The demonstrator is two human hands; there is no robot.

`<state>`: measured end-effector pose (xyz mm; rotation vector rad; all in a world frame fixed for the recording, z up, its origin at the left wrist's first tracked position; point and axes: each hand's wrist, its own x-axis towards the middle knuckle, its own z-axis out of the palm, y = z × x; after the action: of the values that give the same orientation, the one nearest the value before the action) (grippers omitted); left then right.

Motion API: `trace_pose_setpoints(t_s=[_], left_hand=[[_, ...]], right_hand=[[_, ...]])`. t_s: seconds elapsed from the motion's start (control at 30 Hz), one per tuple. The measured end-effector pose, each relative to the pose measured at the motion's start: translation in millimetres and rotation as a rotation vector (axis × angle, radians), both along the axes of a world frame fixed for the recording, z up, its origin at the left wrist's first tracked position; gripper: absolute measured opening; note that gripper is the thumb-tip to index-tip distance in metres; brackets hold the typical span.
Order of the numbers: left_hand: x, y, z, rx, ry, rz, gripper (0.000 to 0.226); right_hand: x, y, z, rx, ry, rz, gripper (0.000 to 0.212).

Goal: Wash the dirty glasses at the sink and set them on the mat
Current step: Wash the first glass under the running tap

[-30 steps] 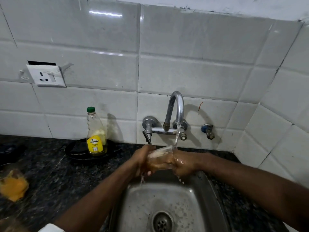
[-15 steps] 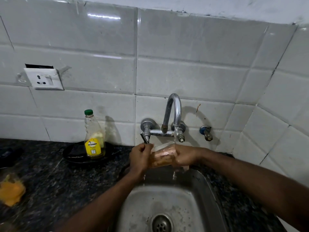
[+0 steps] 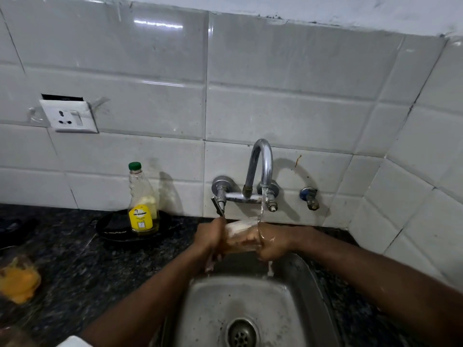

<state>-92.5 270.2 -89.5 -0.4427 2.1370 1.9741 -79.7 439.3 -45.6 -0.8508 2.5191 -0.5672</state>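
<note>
Holding a clear glass [image 3: 241,236] on its side between both hands, I have it right under the stream of water [image 3: 263,209] that falls from the curved steel tap [image 3: 260,164]. My left hand [image 3: 210,237] is curled round the glass's left end, and my right hand [image 3: 271,242], wet and shiny, is wrapped round its right end; I cannot tell which end is the mouth. The water hits where the glass meets my right hand and runs off below it. The glass is above the back edge of the steel sink [image 3: 208,309], touching nothing but my hands and the water, and the round drain [image 3: 241,333] lies nearer to me in the basin.

To the left, on the dark speckled countertop [image 3: 75,266], a bottle of yellow dish liquid [image 3: 142,204] with a green cap stands upright on a black tray [image 3: 117,232] against the white tiled wall [image 3: 275,108]. A white socket plate [image 3: 70,116] sits on the tiles above and to the left of it. At the far left edge lies something yellow [image 3: 18,281], too blurred to name. A small blue-capped valve [image 3: 309,196] pokes from the wall just right of the tap.
</note>
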Motion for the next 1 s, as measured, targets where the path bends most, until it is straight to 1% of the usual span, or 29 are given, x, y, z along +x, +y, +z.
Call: trace_pose_setpoints(t_s=[0.03, 0.07, 0.1, 0.13, 0.17, 0.2, 0.23, 0.3, 0.33, 0.37, 0.4, 0.43, 0.47, 0.5, 0.53, 0.57, 0.6, 0.67, 0.7, 0.73, 0.77, 0.83, 0.87, 0.9, 0.93, 0.97, 1.0], left_hand=[[0.9, -1.7, 1.0, 0.017, -0.013, -0.013, 0.038], [1.3, -2.4, 0.1, 0.029, 0.056, 0.01, 0.035], [1.7, -1.7, -2.5, 0.022, 0.197, 0.074, 0.031], [3.5, -1.7, -6.9, -0.008, 0.363, 0.142, 0.028], [6.8, -0.6, -9.4, -0.035, 0.48, 0.192, 0.028], [6.6, 1.1, -11.4, -0.053, 0.5, 0.225, 0.028], [2.5, 1.6, -13.5, -0.048, 0.429, 0.215, 0.03], [-2.2, 1.2, -7.9, 0.034, 0.091, 0.067, 0.036], [-2.6, 0.5, -3.5, 0.076, -0.045, -0.018, 0.038], [-4.1, -0.1, -3.4, 0.095, -0.085, -0.045, 0.039], [-4.1, -0.4, -4.6, 0.063, -0.03, -0.01, 0.039], [-4.3, -0.7, -7.3, 0.008, 0.124, 0.068, 0.037], [0.1, -1.4, -8.7, -0.027, 0.325, 0.139, 0.031], [6.3, -1.0, -9.4, -0.035, 0.507, 0.159, 0.024], [10.2, 1.0, -9.5, -0.053, 0.6, 0.164, 0.022], [7.7, 1.7, -8.6, -0.072, 0.569, 0.151, 0.024], [3.4, 1.8, -4.1, -0.083, 0.436, 0.128, 0.027], [-1.9, -0.3, 2.8, -0.062, 0.086, 0.035, 0.032], [-1.3, -1.3, 4.5, -0.037, -0.01, -0.021, 0.036], [0.6, -1.8, 5.8, -0.023, -0.008, -0.051, 0.038], [1.0, -1.8, 4.4, -0.03, 0.087, -0.046, 0.039], [3.9, -2.0, -2.8, -0.074, 0.436, 0.004, 0.036], [7.1, -1.9, -4.9, -0.112, 0.559, -0.004, 0.035], [6.8, -0.9, -5.7, -0.159, 0.569, -0.005, 0.037], [1.4, -0.9, -6.8, -0.169, 0.474, 0.008, 0.039], [-2.1, -0.7, -5.0, -0.141, 0.322, -0.003, 0.039], [-5.6, -1.4, -4.5, -0.104, 0.148, -0.04, 0.039]], right_hand=[[0.2, 2.0, -2.1, -0.038, -0.019, -0.018, 0.06], [-1.0, 3.4, -2.2, -0.091, -0.055, -0.03, 0.06], [-3.0, 1.9, 0.2, -0.119, -0.08, -0.066, 0.061], [-4.0, 0.8, 1.4, -0.141, -0.118, -0.106, 0.058], [-4.3, -1.0, 3.2, -0.141, -0.15, -0.123, 0.052], [-4.5, -3.8, 3.4, -0.138, -0.168, -0.116, 0.047], [-4.4, -6.2, 2.7, -0.12, -0.151, -0.088, 0.049], [-0.4, -4.5, 0.9, 0.005, -0.016, 0.018, 0.058], [-1.2, -0.6, -0.3, 0.074, 0.063, 0.045, 0.057], [0.1, 1.7, -0.1, 0.109, 0.123, 0.051, 0.053], [-0.8, 4.2, -1.5, 0.109, 0.129, 0.036, 0.048], [-1.9, 3.7, -3.0, 0.059, 0.123, -0.008, 0.041], [0.3, 0.7, 0.2, 0.006, 0.09, -0.051, 0.034], [2.4, -1.3, 4.0, -0.028, 0.119, -0.025, 0.032], [1.3, -1.5, 1.4, -0.046, 0.1, -0.031, 0.036], [1.2, -1.5, 1.4, -0.038, 0.067, -0.058, 0.041], [2.6, -1.9, 2.7, -0.009, 0.057, -0.087, 0.041], [0.7, 3.8, -1.5, 0.009, 0.095, -0.067, 0.035], [1.2, 7.2, -1.0, 0.02, 0.094, -0.053, 0.033], [1.4, 6.8, 1.8, 0.002, 0.07, -0.062, 0.033], [0.0, 5.6, 3.0, -0.014, 0.031, -0.076, 0.036], [-2.0, 7.0, 1.0, -0.131, -0.088, -0.113, 0.04], [-2.4, 6.8, -2.2, -0.135, -0.117, -0.132, 0.042], [-3.5, 8.2, -6.2, -0.152, -0.137, -0.146, 0.046], [-2.8, 6.4, -7.5, -0.124, -0.106, -0.123, 0.054], [0.0, 3.9, -5.5, -0.092, -0.043, -0.075, 0.057], [2.0, 6.2, -3.4, -0.078, -0.009, -0.036, 0.055]])
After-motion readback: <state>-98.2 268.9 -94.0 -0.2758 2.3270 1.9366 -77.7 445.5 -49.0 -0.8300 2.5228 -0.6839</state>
